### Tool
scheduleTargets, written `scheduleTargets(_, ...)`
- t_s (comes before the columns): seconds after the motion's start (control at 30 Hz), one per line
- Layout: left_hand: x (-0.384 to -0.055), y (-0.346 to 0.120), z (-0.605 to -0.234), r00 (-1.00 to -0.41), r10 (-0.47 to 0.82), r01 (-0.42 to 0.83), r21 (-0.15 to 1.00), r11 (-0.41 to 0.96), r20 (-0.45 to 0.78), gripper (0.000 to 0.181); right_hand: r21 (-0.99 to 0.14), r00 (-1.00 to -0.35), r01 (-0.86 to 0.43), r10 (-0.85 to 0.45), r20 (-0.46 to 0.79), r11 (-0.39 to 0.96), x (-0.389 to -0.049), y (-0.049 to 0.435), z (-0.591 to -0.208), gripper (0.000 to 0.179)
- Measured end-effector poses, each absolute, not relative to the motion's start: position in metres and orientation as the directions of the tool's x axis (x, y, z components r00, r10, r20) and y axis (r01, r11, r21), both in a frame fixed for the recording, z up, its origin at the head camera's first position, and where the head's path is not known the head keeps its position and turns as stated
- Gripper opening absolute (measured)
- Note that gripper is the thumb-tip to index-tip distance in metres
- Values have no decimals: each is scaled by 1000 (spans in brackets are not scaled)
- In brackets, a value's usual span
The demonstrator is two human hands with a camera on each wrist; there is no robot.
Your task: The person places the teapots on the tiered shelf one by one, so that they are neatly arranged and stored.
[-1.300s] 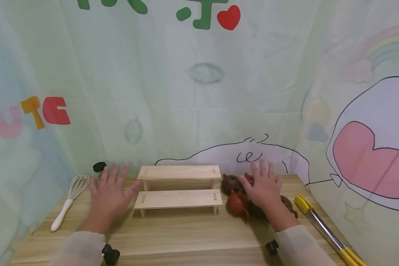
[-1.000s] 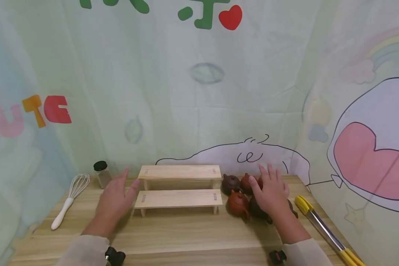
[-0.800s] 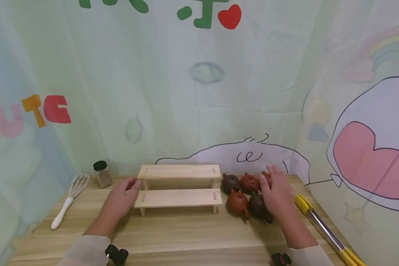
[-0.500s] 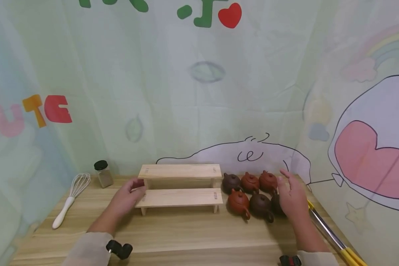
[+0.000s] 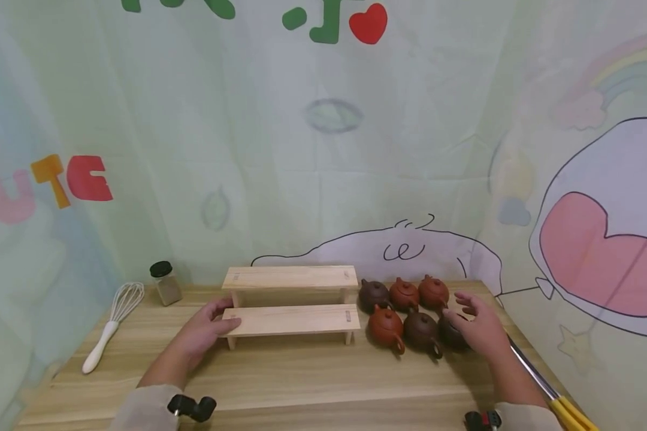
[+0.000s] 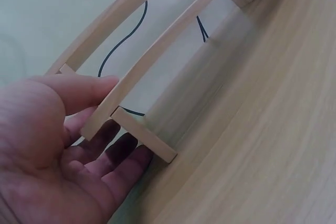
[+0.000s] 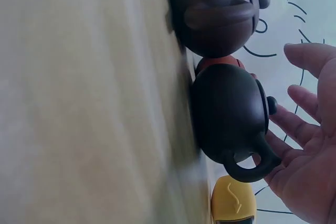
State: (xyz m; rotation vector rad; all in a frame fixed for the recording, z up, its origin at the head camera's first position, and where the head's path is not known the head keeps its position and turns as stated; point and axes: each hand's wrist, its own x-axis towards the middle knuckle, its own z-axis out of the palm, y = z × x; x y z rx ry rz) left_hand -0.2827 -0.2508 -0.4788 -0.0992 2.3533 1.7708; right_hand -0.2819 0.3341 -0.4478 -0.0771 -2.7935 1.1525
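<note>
At the left end of the lower wooden riser [image 5: 291, 320], my left hand [image 5: 199, 335] holds the board. In the left wrist view the thumb [image 6: 89, 90] lies on top and the fingers curl beneath the riser, beside its leg [image 6: 144, 135]. The upper wooden riser [image 5: 291, 277] stands right behind. My right hand [image 5: 487, 329] hovers beside the nearest black teapot [image 7: 231, 114], fingers apart and loosely bent around its lid side, gripping nothing. Left of that stand a dark brown teapot [image 5: 422, 331] and an orange-red teapot [image 5: 385, 326].
Behind them sit a dark teapot [image 5: 374, 295] and two reddish teapots, one in the middle [image 5: 404, 293] and one at the right [image 5: 433, 290]. Yellow-handled tongs [image 5: 539, 374] lie along the right edge. A white whisk [image 5: 110, 329] and a black-lidded jar [image 5: 165, 284] are at the left.
My left hand has come down and right, from spread fingers to a hold on the lower riser's end. My right hand has moved right and down to the black teapot, uncovering the other teapots.
</note>
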Motion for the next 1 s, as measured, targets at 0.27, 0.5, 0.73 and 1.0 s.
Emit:
scheduleTargets(0.27, -282, -250, -484, -981, 73, -156, 954, 254, -180, 69, -677, -997, 11, 57, 45, 736, -275, 345, -451, 73)
scheduleTargets(0.5, -281, -250, -483, -980, 71, -165, 955, 245, -187, 68, -637, -999, 20, 44, 22, 771, -273, 355, -454, 74)
scheduleTargets(0.73, -279, -250, -483, -980, 71, -162, 955, 247, -185, 63, -594, -998, 38, 55, 9, 804, -274, 355, -458, 74)
scheduleTargets(1.0, -281, -251, -484, -983, 78, -147, 964, 223, -168, 61, -608, -999, 26, 46, 18, 793, -276, 354, -459, 75)
